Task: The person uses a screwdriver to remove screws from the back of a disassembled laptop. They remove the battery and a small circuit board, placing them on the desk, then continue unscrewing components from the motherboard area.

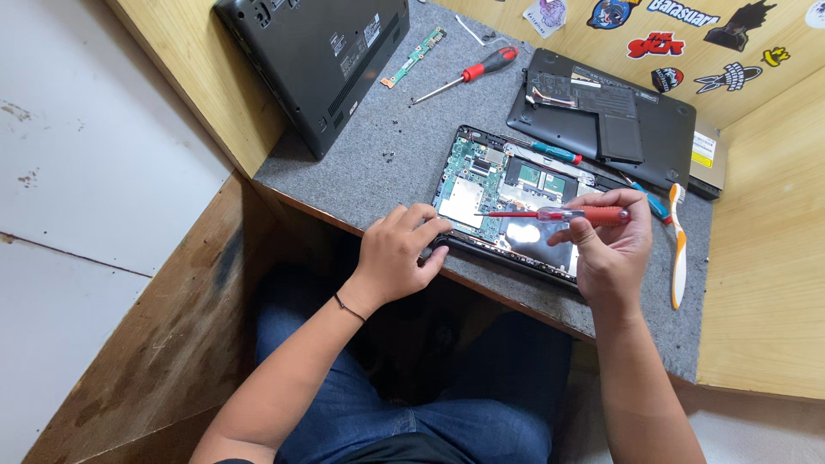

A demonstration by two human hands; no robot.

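An opened laptop base (507,193) with a green circuit board exposed lies on the grey mat (387,146). My left hand (400,249) rests on its near left corner, fingers curled on the edge. My right hand (612,245) holds a red-handled screwdriver (567,214) level above the board, tip pointing left.
A closed black laptop (322,51) leans at the back left. A removed black bottom cover (606,112) lies behind the base. A second red screwdriver (468,73), a small green board (414,57), a teal screwdriver (550,152) and an orange-white toothbrush (679,245) lie on the mat. Wooden walls with stickers enclose the desk.
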